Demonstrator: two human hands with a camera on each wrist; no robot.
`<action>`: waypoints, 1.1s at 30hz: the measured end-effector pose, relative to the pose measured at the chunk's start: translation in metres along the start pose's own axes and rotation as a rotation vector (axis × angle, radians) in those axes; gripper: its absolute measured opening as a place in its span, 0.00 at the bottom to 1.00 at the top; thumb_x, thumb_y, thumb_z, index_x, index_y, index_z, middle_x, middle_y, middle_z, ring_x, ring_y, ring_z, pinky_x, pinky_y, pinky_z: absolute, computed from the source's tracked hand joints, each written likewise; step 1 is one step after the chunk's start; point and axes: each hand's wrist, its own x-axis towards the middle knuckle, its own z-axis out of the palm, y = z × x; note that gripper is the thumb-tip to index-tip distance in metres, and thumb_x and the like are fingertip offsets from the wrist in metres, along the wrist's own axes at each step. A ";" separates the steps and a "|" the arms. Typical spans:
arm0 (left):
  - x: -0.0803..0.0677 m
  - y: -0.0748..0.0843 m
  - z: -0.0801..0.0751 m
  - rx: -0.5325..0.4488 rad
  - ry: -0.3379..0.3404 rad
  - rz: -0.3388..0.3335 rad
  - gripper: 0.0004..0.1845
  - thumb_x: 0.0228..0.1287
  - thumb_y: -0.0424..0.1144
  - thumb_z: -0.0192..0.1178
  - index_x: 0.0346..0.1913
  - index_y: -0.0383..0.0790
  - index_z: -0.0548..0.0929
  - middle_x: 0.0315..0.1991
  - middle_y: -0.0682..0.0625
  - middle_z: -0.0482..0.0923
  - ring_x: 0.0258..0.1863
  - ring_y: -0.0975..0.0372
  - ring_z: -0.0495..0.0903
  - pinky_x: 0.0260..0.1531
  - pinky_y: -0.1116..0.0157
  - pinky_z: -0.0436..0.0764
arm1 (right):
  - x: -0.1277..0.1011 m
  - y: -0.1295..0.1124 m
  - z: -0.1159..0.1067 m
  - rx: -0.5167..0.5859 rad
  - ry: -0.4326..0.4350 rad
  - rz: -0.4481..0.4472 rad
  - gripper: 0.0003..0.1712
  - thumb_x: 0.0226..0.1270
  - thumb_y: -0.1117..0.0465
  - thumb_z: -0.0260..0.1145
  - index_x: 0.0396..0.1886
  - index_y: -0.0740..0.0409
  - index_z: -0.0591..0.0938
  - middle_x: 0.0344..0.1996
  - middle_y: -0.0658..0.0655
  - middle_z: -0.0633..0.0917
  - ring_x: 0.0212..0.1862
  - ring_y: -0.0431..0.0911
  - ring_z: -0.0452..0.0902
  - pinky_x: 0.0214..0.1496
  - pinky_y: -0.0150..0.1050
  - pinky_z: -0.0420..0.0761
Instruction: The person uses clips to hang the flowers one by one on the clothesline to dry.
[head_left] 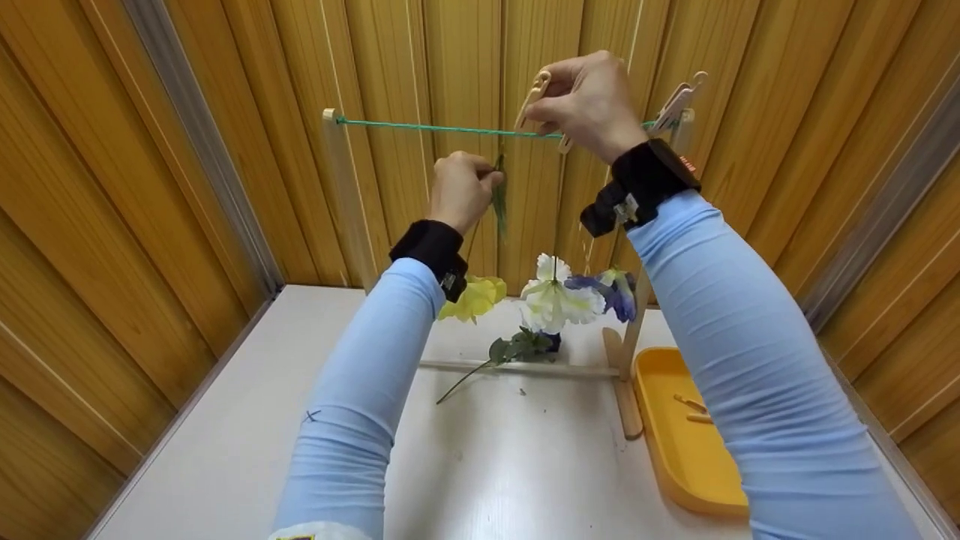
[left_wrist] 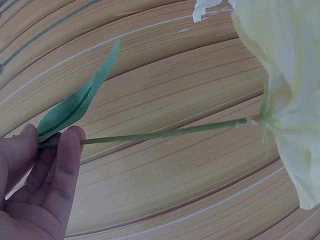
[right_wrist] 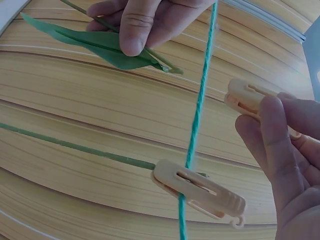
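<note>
Your two light-blue sleeves fill the foreground of the head view, reaching up toward a green string [head_left: 450,128] stretched between the posts of a wooden rack [head_left: 346,187]. Your left hand [head_left: 459,189] is curled, pinching the stem of a yellow flower [head_left: 475,298] just under the string; its bloom hangs head-down behind your left wrist. Your right hand [head_left: 589,101] grips a cream clothespin [head_left: 531,97] right at the string. A second peg [head_left: 565,142] sits on the line below that hand, with a white flower [head_left: 555,300] hanging from it, and a blue flower [head_left: 611,291] hangs beside that one. Another peg [head_left: 676,105] is clipped at the right post. On the white table [head_left: 225,450] lie a leafy stem [head_left: 499,356] and a yellow tray [head_left: 690,457] with pegs inside.

From your left wrist, thumb and fingers pinch the thin stem where a green leaf [left_wrist: 75,107] branches off, and the pale bloom hangs at the far right.

From your right wrist, your fingers clamp the clothespin beside the string, while the left hand's fingertips [right_wrist: 137,25] hold the leaf above. I can't tell whether the held clothespin's jaws are parted. The other peg grips the string and a stem.
</note>
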 end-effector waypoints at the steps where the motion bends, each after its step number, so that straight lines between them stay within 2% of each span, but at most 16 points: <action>1: 0.001 0.000 0.000 0.000 0.003 -0.002 0.09 0.74 0.35 0.64 0.42 0.35 0.92 0.40 0.43 0.89 0.35 0.59 0.86 0.34 0.68 0.80 | 0.001 0.001 0.001 0.002 -0.001 0.002 0.04 0.65 0.73 0.69 0.37 0.65 0.89 0.27 0.49 0.89 0.31 0.42 0.88 0.35 0.29 0.86; 8: 0.007 0.002 0.001 -0.009 0.004 -0.034 0.09 0.74 0.35 0.64 0.44 0.35 0.92 0.42 0.43 0.89 0.36 0.60 0.85 0.35 0.68 0.82 | 0.009 0.003 0.010 -0.022 0.021 0.015 0.06 0.65 0.74 0.68 0.38 0.66 0.89 0.24 0.47 0.86 0.28 0.42 0.86 0.33 0.30 0.85; 14: 0.008 0.004 0.001 -0.020 0.008 -0.013 0.10 0.75 0.35 0.63 0.45 0.35 0.92 0.40 0.43 0.89 0.35 0.59 0.85 0.34 0.67 0.81 | 0.014 0.005 0.010 0.000 0.009 0.047 0.06 0.64 0.75 0.71 0.40 0.68 0.89 0.24 0.47 0.86 0.25 0.39 0.84 0.29 0.28 0.83; 19: 0.008 0.006 0.000 -0.052 -0.006 -0.030 0.10 0.75 0.35 0.62 0.46 0.36 0.92 0.40 0.44 0.89 0.32 0.61 0.84 0.32 0.69 0.80 | 0.015 0.006 0.011 0.023 -0.016 0.080 0.05 0.64 0.75 0.72 0.39 0.69 0.88 0.24 0.48 0.86 0.22 0.38 0.82 0.28 0.29 0.83; 26: 0.009 0.011 -0.002 -0.101 -0.017 -0.018 0.09 0.75 0.35 0.63 0.47 0.37 0.92 0.40 0.44 0.89 0.31 0.62 0.82 0.31 0.71 0.79 | 0.018 0.005 0.014 0.033 -0.045 0.146 0.04 0.64 0.75 0.72 0.36 0.66 0.87 0.25 0.49 0.86 0.25 0.40 0.83 0.27 0.30 0.84; 33: 0.009 0.011 -0.004 -0.140 -0.018 -0.034 0.09 0.75 0.34 0.62 0.48 0.37 0.91 0.41 0.45 0.88 0.29 0.62 0.82 0.31 0.70 0.82 | 0.019 0.004 0.017 0.049 -0.070 0.194 0.05 0.64 0.75 0.72 0.40 0.68 0.87 0.27 0.50 0.86 0.27 0.41 0.84 0.28 0.31 0.85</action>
